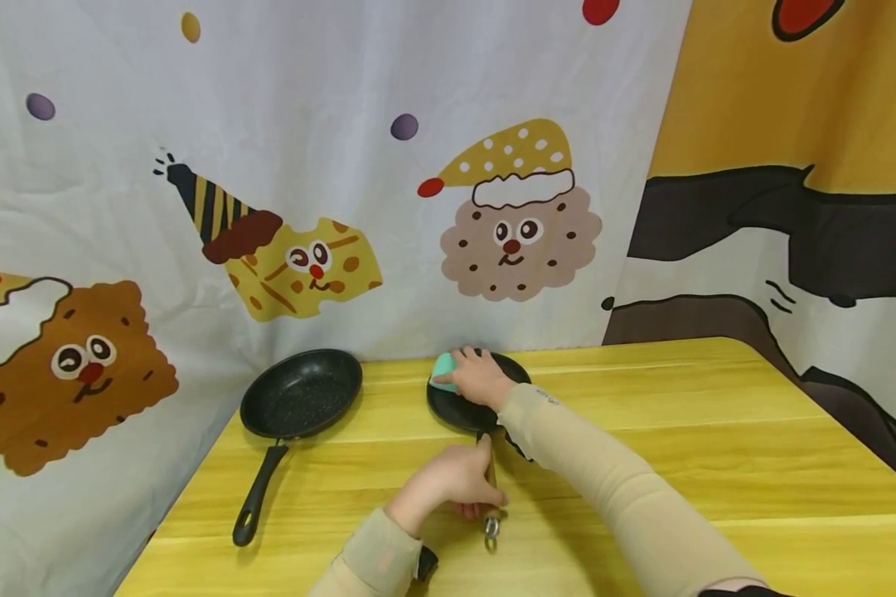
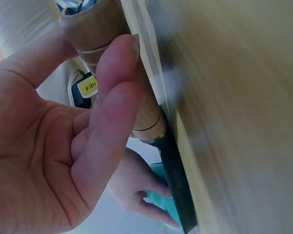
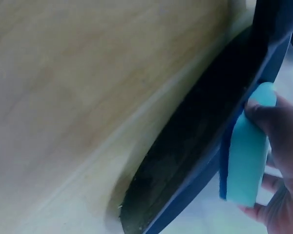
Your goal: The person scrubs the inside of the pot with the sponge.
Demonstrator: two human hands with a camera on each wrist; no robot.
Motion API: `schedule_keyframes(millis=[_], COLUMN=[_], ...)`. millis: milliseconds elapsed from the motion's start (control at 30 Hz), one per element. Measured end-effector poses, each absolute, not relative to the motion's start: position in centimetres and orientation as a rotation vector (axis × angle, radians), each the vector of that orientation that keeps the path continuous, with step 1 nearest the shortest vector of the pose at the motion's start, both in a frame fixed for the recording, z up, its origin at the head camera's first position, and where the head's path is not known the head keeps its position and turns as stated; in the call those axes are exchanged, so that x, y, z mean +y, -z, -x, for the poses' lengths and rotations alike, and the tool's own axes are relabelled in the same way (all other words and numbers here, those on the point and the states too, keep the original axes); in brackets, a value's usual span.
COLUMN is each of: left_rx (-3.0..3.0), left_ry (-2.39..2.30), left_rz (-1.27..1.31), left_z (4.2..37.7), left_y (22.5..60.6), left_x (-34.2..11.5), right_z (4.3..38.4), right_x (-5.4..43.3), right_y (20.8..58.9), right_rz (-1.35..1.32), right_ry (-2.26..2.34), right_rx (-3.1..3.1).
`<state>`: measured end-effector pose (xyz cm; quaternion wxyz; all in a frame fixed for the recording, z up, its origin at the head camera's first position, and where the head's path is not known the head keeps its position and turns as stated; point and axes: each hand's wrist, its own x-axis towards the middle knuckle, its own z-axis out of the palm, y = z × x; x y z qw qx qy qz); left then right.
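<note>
Teal sponge (image 3: 248, 155), right hand (image 1: 481, 378) pinching it, seemingly touches pan (image 1: 457, 410); left hand (image 1: 453, 476) grips handle (image 2: 98, 29)

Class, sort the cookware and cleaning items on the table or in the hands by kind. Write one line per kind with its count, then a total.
Frying pans: 2 (black-handled frying pan, wooden-handled frying pan)
Sponges: 1 (turquoise sponge, held in the right hand)
Total: 3

Smooth wooden handle (image 2: 147, 105), dark metal pan (image 1: 455, 412), soft foam sponge (image 3: 248, 156)
</note>
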<state>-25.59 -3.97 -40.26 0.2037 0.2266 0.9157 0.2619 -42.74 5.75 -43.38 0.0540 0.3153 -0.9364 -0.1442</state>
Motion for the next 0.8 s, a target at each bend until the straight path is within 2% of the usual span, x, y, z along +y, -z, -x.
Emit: schedule_keyframes(millis=[800], left_rx=[2.581], left_ry=[-0.679], left_rz=[-0.642], left_z=[25.85], left_y=[40.31], left_x=[-3.77], right_z=[42.41], right_x=[4.97], right_y=[43.63], right_rz=[-0.618], right_ry=[1.010], right_rx=[-2.758])
